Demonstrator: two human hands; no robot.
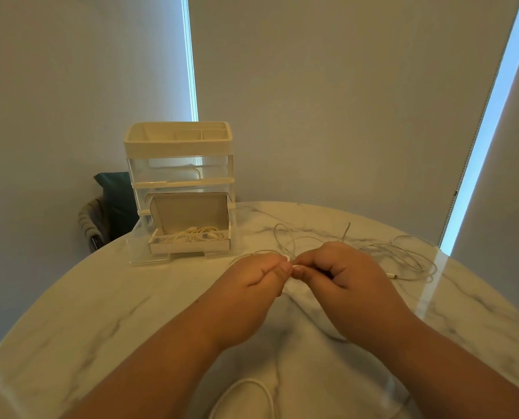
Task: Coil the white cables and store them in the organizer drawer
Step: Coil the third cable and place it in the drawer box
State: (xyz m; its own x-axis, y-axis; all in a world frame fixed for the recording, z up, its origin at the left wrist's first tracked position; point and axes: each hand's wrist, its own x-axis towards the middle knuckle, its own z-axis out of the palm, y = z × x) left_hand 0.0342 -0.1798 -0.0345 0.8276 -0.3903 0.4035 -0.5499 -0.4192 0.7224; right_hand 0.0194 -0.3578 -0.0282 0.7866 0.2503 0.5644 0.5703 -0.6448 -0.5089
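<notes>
While the thin white cables lie limp and tangled on the marble table, right of the organizer with its bottom drawer pulled out, the coil is best begun with small even loops drawn free one strand at a time. The left hand and right hand, knuckles nearly touching, each pinch what seems to be one cable's white end.

Counted: one organizer; one open box in its bottom drawer, one coiled cable inside. Right of the organizer: one left hand, one right hand; loose cables defied tally.
</notes>
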